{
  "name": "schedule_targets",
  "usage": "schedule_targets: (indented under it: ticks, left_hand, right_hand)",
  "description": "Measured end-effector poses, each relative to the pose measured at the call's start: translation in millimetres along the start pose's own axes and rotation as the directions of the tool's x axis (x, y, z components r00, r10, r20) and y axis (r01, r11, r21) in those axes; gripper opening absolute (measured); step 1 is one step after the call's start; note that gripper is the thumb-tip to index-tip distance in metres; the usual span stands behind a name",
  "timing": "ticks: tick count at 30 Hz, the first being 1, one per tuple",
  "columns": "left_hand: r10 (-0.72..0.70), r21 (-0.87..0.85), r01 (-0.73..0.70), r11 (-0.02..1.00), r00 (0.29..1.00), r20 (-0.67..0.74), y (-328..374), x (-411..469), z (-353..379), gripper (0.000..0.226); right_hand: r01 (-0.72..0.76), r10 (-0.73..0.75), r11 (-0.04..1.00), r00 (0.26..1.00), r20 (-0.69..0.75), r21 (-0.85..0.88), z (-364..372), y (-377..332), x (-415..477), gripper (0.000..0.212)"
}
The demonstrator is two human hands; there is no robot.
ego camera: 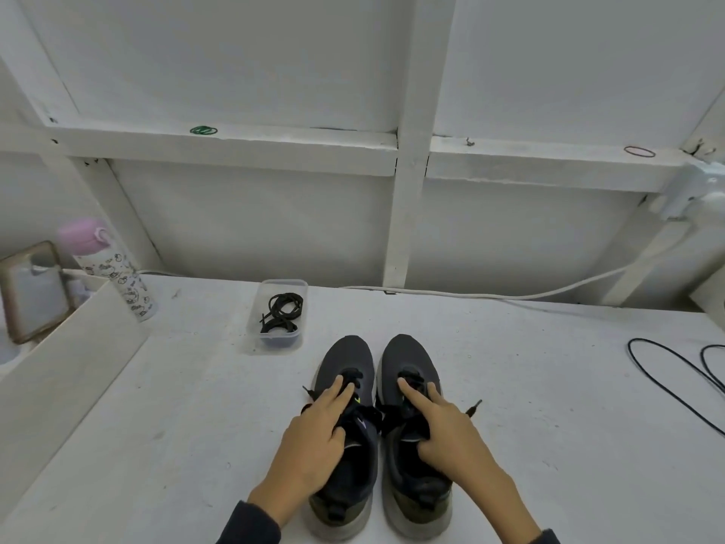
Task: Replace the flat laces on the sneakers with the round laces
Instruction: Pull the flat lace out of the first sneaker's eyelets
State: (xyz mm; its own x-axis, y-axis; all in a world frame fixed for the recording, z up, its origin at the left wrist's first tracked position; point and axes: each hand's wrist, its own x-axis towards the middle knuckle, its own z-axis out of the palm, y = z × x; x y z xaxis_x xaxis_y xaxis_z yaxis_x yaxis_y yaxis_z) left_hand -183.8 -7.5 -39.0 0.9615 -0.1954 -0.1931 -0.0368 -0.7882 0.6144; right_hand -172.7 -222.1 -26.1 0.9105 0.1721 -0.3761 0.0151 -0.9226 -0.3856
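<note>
Black flat laces run away from me up both sneakers on the bench. My left grip and right grip each press straight fingers onto them, holding nothing. Round laces lie in the tub ahead-left, nearer my left grip.

White surface: sneakers side by side, front centre. Clear tub behind-left. Bottle far left. White cable along rear edge; black cable right.
</note>
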Motion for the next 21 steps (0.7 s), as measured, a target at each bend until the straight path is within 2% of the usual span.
schedule_targets:
  ticks: [5, 8, 10, 13, 15, 21]
  left_hand:
    - [0.008, -0.031, -0.006, 1.000, 0.999, 0.054, -0.7, -12.1, 2.7, 0.064]
    - [-0.017, -0.250, 0.039, 0.967, 0.996, 0.089, -0.4, -9.5, 0.1, 0.060]
    - [-0.040, -0.346, 0.049, 0.937, 0.999, 0.032, 1.4, -7.6, 2.7, 0.062]
    - [-0.068, -0.383, 0.030, 0.923, 0.994, -0.085, 6.0, -6.3, 12.0, 0.071]
    - [-0.078, -0.379, 0.034, 0.925, 0.992, -0.100, 7.6, -6.4, 16.4, 0.063]
    - [-0.069, -0.355, 0.030, 0.934, 0.993, -0.098, 8.3, -8.8, 15.5, 0.056]
  right_hand:
    - [0.038, -0.082, 0.962, 0.985, 0.152, 0.271, -6.3, 11.8, -17.6, 0.092]
    - [-0.007, -0.103, 0.875, 0.974, 0.202, 0.484, -12.6, 14.0, -23.0, 0.084]
    - [-0.034, -0.048, 0.811, 0.991, 0.124, 0.584, -10.0, 8.1, -26.4, 0.074]
    - [-0.058, 0.120, 0.814, 0.990, -0.069, 0.579, 0.8, -7.7, -31.0, 0.057]
    - [-0.077, 0.170, 0.850, 0.976, -0.133, 0.520, 6.3, -16.3, -34.5, 0.052]
    - [-0.100, 0.200, 0.871, 0.966, -0.162, 0.481, 7.9, -19.3, -39.6, 0.048]
